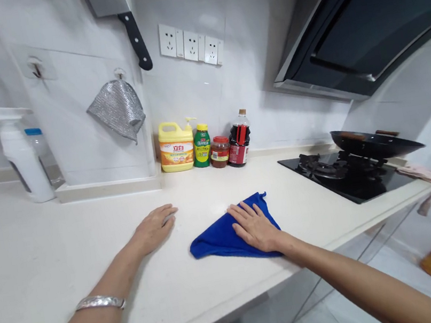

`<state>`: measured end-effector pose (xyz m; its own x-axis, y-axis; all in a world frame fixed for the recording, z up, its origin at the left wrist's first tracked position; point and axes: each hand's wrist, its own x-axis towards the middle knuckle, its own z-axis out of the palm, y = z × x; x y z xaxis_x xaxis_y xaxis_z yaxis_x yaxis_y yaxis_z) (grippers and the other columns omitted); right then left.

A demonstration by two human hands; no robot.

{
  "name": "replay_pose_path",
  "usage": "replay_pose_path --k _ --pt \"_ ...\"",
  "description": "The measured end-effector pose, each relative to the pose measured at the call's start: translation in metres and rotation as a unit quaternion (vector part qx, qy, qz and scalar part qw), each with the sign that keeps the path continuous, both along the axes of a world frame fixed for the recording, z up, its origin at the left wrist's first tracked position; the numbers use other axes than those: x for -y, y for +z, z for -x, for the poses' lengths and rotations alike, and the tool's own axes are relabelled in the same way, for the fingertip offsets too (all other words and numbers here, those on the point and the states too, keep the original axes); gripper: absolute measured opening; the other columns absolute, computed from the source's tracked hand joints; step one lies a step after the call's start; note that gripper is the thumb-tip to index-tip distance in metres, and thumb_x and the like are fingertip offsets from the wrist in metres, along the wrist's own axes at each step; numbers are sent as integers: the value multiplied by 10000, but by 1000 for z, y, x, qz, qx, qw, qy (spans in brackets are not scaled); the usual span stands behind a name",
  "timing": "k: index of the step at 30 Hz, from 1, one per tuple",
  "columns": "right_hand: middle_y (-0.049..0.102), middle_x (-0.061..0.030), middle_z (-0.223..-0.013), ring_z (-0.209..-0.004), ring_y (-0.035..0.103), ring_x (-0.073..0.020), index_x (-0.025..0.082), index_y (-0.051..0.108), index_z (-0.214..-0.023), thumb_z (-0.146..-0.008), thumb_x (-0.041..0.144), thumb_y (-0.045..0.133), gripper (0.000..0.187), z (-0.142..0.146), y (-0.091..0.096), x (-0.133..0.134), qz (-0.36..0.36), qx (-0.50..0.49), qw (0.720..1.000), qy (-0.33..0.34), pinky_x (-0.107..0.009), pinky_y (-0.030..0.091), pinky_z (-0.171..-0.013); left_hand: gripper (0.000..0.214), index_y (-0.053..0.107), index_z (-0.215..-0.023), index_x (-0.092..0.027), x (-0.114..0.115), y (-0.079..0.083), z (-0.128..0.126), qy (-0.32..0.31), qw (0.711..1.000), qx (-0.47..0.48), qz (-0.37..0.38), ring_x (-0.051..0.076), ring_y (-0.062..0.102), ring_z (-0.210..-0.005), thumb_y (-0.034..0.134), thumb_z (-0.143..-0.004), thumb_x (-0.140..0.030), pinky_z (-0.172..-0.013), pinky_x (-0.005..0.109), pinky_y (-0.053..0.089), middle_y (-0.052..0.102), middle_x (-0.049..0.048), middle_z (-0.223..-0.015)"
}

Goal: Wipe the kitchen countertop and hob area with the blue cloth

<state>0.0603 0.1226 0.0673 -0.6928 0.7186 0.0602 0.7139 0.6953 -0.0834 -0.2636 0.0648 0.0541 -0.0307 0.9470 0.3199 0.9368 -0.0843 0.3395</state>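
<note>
I have the right hand (254,226) laid flat on the blue cloth (219,239), fingers stretched out and a little apart, palm pressing down rather than gripping. The cloth lies near the front edge of the counter (30,254), about midway along it, between the left hand (156,227) and the hob (347,177). It is bunched into a rough triangle, one point toward the back wall. The left hand rests palm down on bare counter just beside the cloth, fingers straight and close together, holding nothing; a silver bangle (100,303) sits on that wrist. To wipe well from here, I judge that even pressure through the whole palm matters. The cloth looks soft and fleecy, so it would fold under a fingertip push, and flattening the bunched part would give more contact. The counter is pale, smooth and matt, with faint marks near the front edge. The hob is glossy black glass with a dark wok (375,144) on it, round and shallow. At the back edge stand a squat yellow jug (175,147), a green bottle (201,146), a red-lidded jar (220,151) and a dark sauce bottle (238,139).
</note>
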Motion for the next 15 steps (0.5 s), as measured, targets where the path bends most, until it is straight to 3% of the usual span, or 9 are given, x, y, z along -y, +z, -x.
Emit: replay_pose_path --k 9,15 --pt "260 -48 -1638 -1520 186 -277 214 326 -1551 -1003 408 313 581 -8 3 19 2 -64 998 -20 -586 141 -1220 627 605 -1323 -138 3 0 -3 -2 1000 -3 2 261 479 -1367 290 -898 -474 -1190 430 349 535 105 -1463" --pt "321 -7 -1617 -1510 224 -183 293 310 -1548 -1005 291 307 542 -14 11 13 34 -44 979 194 -528 111 -1238 638 573 -1359 -113 3 0 -6 5 1000 -14 24 249 435 -1402 274 -895 -434 -1213 430 307 500 117 -1491"
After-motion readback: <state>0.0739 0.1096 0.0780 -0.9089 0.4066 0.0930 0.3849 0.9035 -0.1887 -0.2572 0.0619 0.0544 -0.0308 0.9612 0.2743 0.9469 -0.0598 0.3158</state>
